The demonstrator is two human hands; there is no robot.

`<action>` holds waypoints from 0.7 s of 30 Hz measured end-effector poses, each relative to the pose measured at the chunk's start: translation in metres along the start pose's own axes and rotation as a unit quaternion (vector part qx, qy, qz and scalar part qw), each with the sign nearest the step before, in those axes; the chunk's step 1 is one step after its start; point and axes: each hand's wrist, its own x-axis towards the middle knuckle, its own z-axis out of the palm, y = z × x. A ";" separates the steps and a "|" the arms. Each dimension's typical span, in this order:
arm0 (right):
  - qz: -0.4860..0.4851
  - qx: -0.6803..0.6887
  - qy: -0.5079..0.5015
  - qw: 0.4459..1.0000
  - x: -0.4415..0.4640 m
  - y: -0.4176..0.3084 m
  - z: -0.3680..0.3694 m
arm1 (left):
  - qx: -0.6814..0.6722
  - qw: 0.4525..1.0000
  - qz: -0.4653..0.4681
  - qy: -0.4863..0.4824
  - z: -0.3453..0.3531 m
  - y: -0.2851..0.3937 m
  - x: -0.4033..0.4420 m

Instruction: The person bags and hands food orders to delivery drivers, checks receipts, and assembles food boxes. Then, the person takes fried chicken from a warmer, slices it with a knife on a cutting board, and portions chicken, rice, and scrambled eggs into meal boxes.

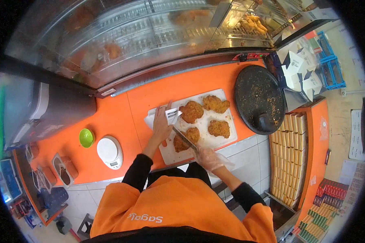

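My right hand, in a clear plastic glove, is closed around the handle of a knife. The blade points up and left, over a breaded fried chicken piece at the lower left of the white cutting board. On the board's left side, my left hand is against a folded white printed paper; its fingers lie over the paper's edge. Other fried chicken pieces rest on the board: one by the paper, one at the top, one at right.
A round black tray with crumbs lies right of the board. Left on the orange counter are a white kitchen scale and a green bowl. A glass display case runs behind. Stacked boxes fill a shelf at right.
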 end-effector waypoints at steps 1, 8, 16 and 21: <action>-0.009 0.013 0.018 1.000 -0.009 -0.016 -0.017 | -0.001 1.000 0.004 0.004 -0.008 0.006 0.003; 0.066 0.038 -0.011 0.997 -0.017 -0.028 0.018 | -0.043 0.998 -0.029 0.030 0.000 -0.009 -0.035; 0.026 0.066 0.040 0.997 0.008 -0.024 -0.013 | -0.028 1.000 0.002 -0.011 -0.015 -0.002 0.019; -0.008 -0.014 0.021 1.000 0.012 0.012 -0.051 | -0.033 0.996 -0.031 0.072 0.007 0.018 0.038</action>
